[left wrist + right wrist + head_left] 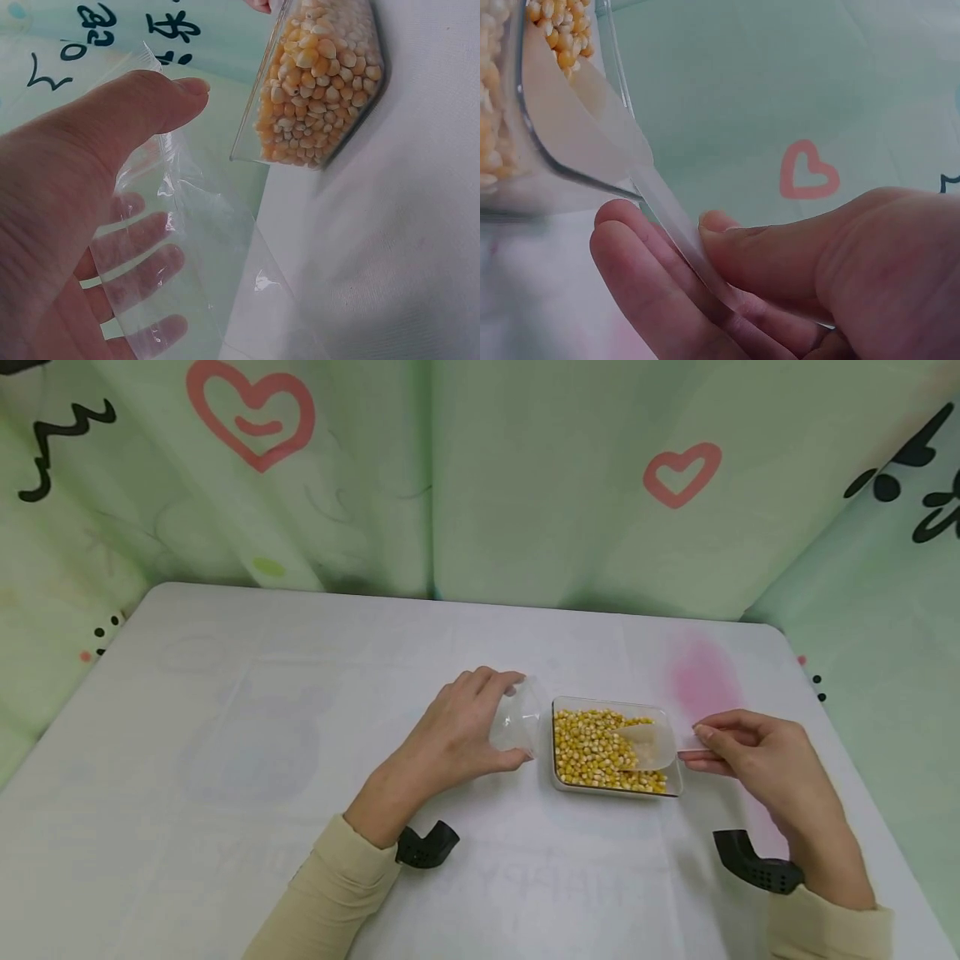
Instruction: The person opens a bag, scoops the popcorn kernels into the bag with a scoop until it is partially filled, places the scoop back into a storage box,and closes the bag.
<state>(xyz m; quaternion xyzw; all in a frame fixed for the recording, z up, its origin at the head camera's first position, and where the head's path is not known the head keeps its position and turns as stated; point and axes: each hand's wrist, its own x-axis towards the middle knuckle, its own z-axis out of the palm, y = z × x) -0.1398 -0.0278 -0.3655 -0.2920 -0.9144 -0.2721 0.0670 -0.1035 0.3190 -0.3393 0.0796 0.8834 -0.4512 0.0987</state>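
Observation:
My left hand point(465, 727) holds a clear zip bag point(519, 720) just left of the corn container, thumb on the near side. In the left wrist view the bag point(214, 232) hangs between the thumb and the fingers, which show through the plastic. My right hand point(772, 764) pinches the thin handle of a translucent scoop point(651, 743) between thumb and fingers. The scoop's bowl lies in yellow corn kernels point(592, 747) inside a clear rectangular container point(611, 792). From the right wrist, the handle point(676, 221) slopes over the container's rim.
A white-covered table point(225, 852) carries everything. Behind it hangs a green curtain point(510, 485) with red hearts and black marks. A pink patch point(705, 672) shows on the cloth beyond the right hand. Black wrist mounts point(427, 845) sit on both wrists.

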